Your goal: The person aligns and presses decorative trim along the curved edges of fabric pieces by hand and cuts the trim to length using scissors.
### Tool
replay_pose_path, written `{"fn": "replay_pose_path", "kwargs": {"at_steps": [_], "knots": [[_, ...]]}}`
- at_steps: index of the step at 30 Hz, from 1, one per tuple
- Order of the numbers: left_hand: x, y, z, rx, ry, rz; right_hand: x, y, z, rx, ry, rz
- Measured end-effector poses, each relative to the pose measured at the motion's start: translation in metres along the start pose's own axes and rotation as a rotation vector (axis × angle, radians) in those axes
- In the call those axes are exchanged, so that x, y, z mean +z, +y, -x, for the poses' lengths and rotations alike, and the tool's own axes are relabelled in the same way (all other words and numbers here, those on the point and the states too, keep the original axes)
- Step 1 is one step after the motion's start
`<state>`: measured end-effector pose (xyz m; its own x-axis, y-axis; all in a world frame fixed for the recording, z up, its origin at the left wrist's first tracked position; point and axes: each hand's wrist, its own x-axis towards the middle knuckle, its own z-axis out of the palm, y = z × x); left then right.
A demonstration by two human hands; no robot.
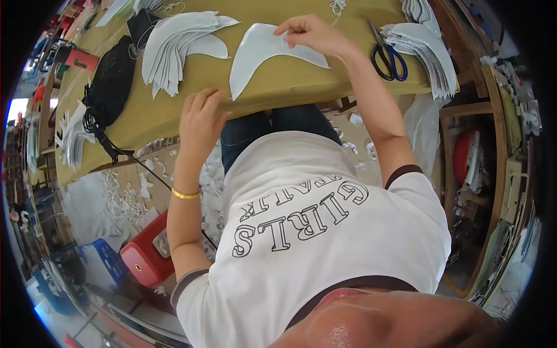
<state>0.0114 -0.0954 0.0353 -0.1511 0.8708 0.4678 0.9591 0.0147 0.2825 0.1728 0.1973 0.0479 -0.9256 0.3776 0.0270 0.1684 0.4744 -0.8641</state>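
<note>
Black cloth bundle (111, 81)'s lying on the table (142, 119)'s left, black cord (103, 138)'s trailing over the edge, a red stool (148, 246) is sitting just beside a blue crate (107, 261), white scraps (125, 200) are totally littering the floor (344, 129), and a wooden rack (498, 133)'s standing off right.

Wooden shelving (469, 109) flanks a floor (348, 132) littered with white scraps (213, 182).
</note>
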Motion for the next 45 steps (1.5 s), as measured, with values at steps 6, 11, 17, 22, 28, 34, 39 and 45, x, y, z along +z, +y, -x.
{"fn": "replay_pose_path", "kwargs": {"at_steps": [6,11,17,22,28,34,39,45], "knots": [[0.040,-0.010,-0.006,-0.009,0.096,0.047,0.018,-0.015,0.011,-0.083,-0.142,-0.228],[0.039,0.005,-0.018,-0.094,0.094,0.148,0.030,-0.030,0.011,-0.085,-0.126,-0.249],[0.027,0.020,-0.042,-0.146,-0.052,0.181,0.022,-0.038,0.015,-0.178,-0.068,-0.206],[0.044,0.003,-0.034,-0.134,0.017,0.087,-0.088,-0.028,0.017,-0.074,0.461,-0.057],[0.053,0.004,-0.038,-0.138,-0.003,0.048,-0.196,-0.121,0.051,-0.643,0.946,-0.327],[0.027,0.005,-0.038,-0.197,-0.141,0.097,-0.158,-0.109,0.065,-0.339,0.725,-0.108],[0.025,0.017,-0.052,-0.112,0.091,0.164,-0.070,-0.038,0.038,-0.074,0.140,0.068],[0.033,0.049,-0.077,-0.337,0.100,0.765,-0.005,-0.037,0.032,-0.170,-0.050,-0.243]]}}
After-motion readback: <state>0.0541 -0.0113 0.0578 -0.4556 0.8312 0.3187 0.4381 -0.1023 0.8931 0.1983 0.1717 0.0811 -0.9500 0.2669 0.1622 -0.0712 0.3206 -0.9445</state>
